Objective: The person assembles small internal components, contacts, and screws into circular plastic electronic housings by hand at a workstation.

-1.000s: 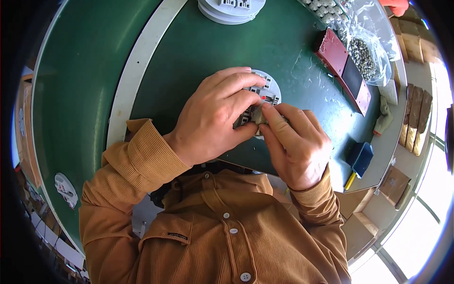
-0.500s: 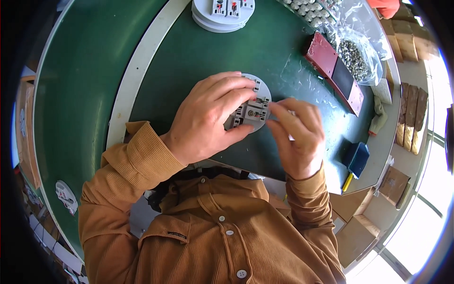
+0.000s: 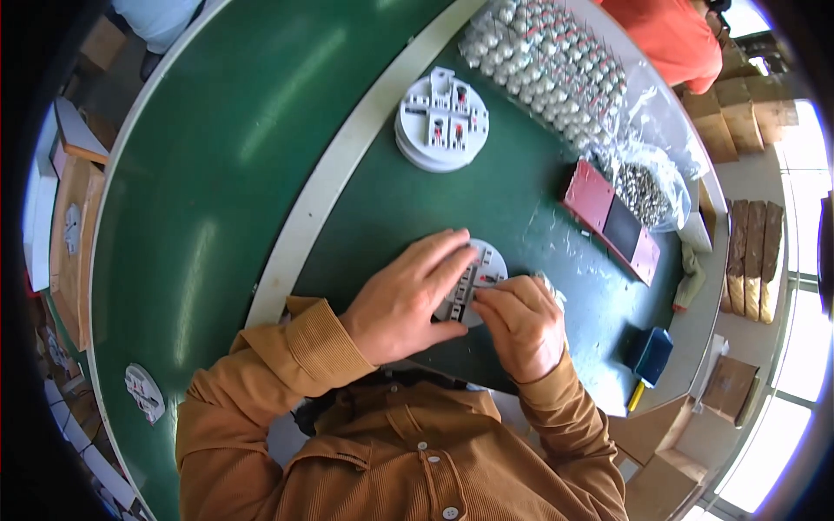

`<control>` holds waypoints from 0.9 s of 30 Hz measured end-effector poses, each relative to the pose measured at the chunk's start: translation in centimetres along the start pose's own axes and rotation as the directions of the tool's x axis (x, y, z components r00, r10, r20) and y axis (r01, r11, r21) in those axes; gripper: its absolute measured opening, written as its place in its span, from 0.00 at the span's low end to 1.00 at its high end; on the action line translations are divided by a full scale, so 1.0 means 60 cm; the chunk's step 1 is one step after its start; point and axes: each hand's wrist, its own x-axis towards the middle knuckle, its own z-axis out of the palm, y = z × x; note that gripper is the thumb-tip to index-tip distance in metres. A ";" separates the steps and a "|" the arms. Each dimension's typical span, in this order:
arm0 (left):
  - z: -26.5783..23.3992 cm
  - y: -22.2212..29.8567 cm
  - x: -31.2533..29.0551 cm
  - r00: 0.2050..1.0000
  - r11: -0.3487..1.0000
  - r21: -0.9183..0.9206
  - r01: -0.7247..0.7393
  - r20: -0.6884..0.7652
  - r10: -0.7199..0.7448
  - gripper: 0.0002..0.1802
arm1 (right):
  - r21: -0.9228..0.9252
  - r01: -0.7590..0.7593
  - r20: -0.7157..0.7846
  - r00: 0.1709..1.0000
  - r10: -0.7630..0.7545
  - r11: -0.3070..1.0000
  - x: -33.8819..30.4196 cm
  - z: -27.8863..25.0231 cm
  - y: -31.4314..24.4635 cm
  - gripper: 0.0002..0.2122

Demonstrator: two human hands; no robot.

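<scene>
Left hand [image 3: 404, 300] spread over the left side of the grey disc [image 3: 492, 259], gripping it, near the front of the green table [image 3: 382, 217]. Right hand [image 3: 525, 326] bunched narrow at the disc's right; whether it pinches anything, cannot tell. Beyond: red block [image 3: 591, 196] rightward, metal bits [image 3: 641, 195] bagged behind it, disc stack [image 3: 445, 154] leftward, silvery pieces [image 3: 547, 74] in rows.

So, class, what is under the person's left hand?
Part of a round pale-grey disc lies under the left hand; small fittings show on its uncovered part. The hand hides its left side, so anything there cannot be seen.
</scene>
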 end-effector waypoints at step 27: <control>-0.004 0.039 -0.012 0.998 1.000 0.002 -0.009 0.070 0.009 0.51 | 0.116 0.022 0.106 0.994 -0.034 0.993 -0.014 -0.036 0.000 0.06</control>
